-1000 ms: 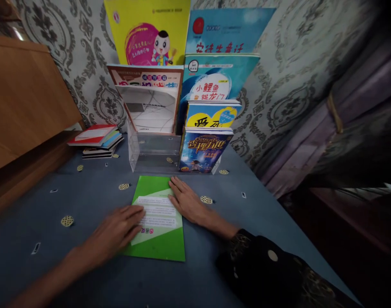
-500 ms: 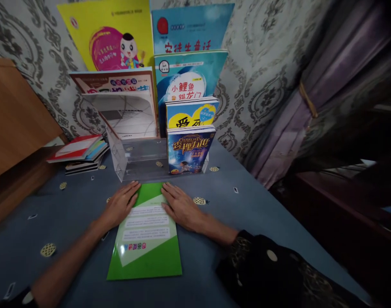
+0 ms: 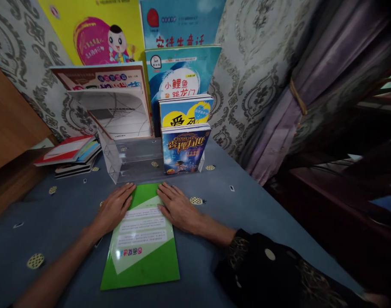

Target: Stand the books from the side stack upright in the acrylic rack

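Observation:
A green booklet (image 3: 140,252) with a white text panel lies flat on the blue tablecloth (image 3: 253,205), back cover up. My left hand (image 3: 114,207) rests palm down on its upper left edge, fingers stretched out. My right hand (image 3: 176,207) lies flat on its upper right edge, fingers spread. Just beyond the booklet stands a clear acrylic tiered book stand (image 3: 128,158). Its front left slot holds nothing; a dark blue fantasy book (image 3: 184,147) stands in the front right slot.
Behind it on the stand rise a yellow-blue book (image 3: 185,110), a teal book (image 3: 179,70), a white book (image 3: 118,111) and tall yellow (image 3: 93,30) and blue (image 3: 179,21) ones. A book stack (image 3: 70,154) lies left. Wooden furniture (image 3: 9,124) stands left, a purple curtain (image 3: 298,98) right.
My left hand slid from the booklet's lower left up to its upper left edge. The booklet now lies nearer to me in view, and my view has swung right.

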The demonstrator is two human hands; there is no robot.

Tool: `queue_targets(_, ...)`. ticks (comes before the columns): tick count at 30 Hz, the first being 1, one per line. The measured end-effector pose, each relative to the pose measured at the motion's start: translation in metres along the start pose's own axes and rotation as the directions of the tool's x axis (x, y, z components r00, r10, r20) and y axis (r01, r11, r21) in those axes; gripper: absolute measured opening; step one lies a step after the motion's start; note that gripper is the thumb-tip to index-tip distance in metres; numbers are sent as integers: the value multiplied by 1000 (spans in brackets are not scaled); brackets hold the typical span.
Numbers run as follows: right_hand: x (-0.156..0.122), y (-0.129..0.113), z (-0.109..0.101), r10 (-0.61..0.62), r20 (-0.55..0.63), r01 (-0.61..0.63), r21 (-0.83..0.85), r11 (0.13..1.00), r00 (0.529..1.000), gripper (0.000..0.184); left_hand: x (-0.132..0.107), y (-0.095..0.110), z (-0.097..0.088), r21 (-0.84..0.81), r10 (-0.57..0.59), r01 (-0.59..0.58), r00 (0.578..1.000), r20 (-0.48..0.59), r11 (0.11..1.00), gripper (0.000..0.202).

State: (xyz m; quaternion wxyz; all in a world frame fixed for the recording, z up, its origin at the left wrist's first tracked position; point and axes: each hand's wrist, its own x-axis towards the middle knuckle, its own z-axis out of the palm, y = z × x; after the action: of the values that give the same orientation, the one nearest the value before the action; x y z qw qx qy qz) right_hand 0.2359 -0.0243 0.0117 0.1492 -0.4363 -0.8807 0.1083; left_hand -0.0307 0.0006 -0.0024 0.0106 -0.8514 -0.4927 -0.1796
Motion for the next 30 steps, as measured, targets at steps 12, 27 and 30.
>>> queue_targets(12, 3, 7, -6, -20, 42, 22, -35, 999, 999, 55, -2, -3, 5, 45, 8, -7, 1000, -28, 999, 53)
queue_targets(27, 10, 8, -11, 1, 115, 0, -13, 1000, 993, 60, 4, 4, -15, -15, 209, -217, 916, 341, 976, 58)
queue_targets(30, 11, 8, -13, 67, 29, -68, 24, 997, 997, 56, 2, 7, -12, 14, 179, -190, 945, 274, 982, 60)
